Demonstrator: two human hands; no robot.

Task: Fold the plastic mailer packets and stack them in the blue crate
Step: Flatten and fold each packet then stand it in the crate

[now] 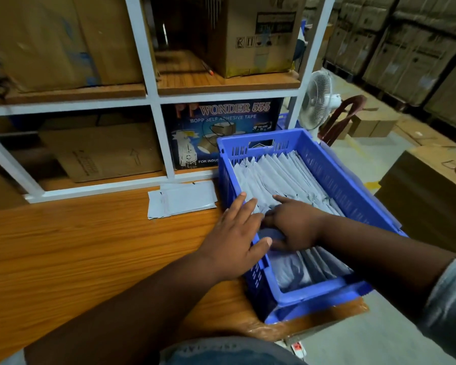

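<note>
- The blue crate (334, 175) sits at the right end of the wooden table (77, 246), its near corner reaching past the table's edge
- Inside the crate a row of folded grey mailer packets (279, 169) stands on edge, leaning one against another from the far wall towards the near end; more packets (313, 264) fill the near part of the crate
- The left hand (234, 238) lies over the crate's left wall with its fingers straight and slightly spread, fingertips resting on the packets just inside, thumb stretched along the rim
- The right hand (292, 222) is down in the crate among the packets, index finger pointing forward across their tops; its other fingers bend down into the stack, and whether they grip a packet cannot be told
- The two hands are just beside each other, nearly touching at the knuckles
- A small pile of flat unfolded mailers (182, 198) lies on the table just left of the crate, against the foot of the white shelf frame (153, 101)
- On the shelves stand cardboard boxes (63, 40), and a dark box (213, 119) printed "WONDER 555 BOPP SELF ADHESIVE TAPE" stands behind the crate
- A white fan (317, 101) stands beyond the crate's far right corner, with stacked cartons (419, 54) along the floor on the right
</note>
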